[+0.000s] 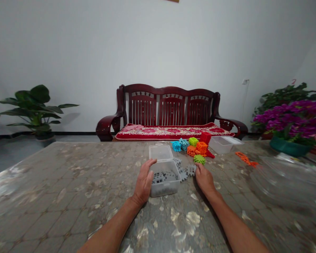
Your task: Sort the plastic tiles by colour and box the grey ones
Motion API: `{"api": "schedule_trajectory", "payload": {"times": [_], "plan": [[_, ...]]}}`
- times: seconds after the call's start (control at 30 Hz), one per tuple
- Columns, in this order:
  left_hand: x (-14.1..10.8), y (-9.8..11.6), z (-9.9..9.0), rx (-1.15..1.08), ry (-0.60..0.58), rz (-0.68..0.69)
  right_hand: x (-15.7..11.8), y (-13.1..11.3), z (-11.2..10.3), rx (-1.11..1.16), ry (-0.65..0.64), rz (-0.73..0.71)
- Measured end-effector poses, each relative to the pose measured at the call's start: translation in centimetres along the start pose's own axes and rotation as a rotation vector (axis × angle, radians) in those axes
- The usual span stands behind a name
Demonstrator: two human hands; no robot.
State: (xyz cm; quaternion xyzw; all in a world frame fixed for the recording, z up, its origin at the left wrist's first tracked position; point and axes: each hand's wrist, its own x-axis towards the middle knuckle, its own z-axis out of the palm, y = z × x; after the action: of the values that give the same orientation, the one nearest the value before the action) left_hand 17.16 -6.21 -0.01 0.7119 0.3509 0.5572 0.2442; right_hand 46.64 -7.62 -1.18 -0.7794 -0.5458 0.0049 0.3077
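A clear plastic box (164, 190) with its lid (160, 153) flipped back stands in front of me, with grey toy building pieces (162, 176) inside. My left hand (144, 180) is against the box's left wall, gripping it with fingers at the rim. To the right of the box, my right hand (204, 178) pinches a grey lattice-like building piece (191, 170) at table height. More grey pieces (183, 175) lie between that piece and the box. Just beyond my right fingertips sits a lime-green toothed piece (199, 159).
Behind lie blue pieces (176, 146), orange pieces (201, 147) and a red stack (205, 137). A second clear box (221, 146) stands farther right. Flat orange pieces (245, 159), a large clear plastic container (287, 179) and a flower pot (289, 146) occupy the table's (81, 189) right side.
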Motion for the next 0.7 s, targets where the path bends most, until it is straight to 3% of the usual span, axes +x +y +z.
{"api": "schedule_trajectory", "payload": {"times": [0.33,0.43,0.57,0.7], "plan": [[0.0,-0.1,-0.1,0.017,-0.004,0.004,0.5,0.8,0.0,0.109,-0.067,-0.083],[0.1,0.0,-0.1,0.026,-0.009,0.003,0.9,1.0,-0.5,0.227,-0.143,-0.050],[0.1,-0.1,-0.1,0.029,-0.004,-0.001,1.3,1.6,-1.3,0.368,-0.337,-0.088],[0.1,-0.1,-0.1,0.024,-0.008,-0.002,1.2,2.3,-1.4,0.322,-0.388,-0.179]]}}
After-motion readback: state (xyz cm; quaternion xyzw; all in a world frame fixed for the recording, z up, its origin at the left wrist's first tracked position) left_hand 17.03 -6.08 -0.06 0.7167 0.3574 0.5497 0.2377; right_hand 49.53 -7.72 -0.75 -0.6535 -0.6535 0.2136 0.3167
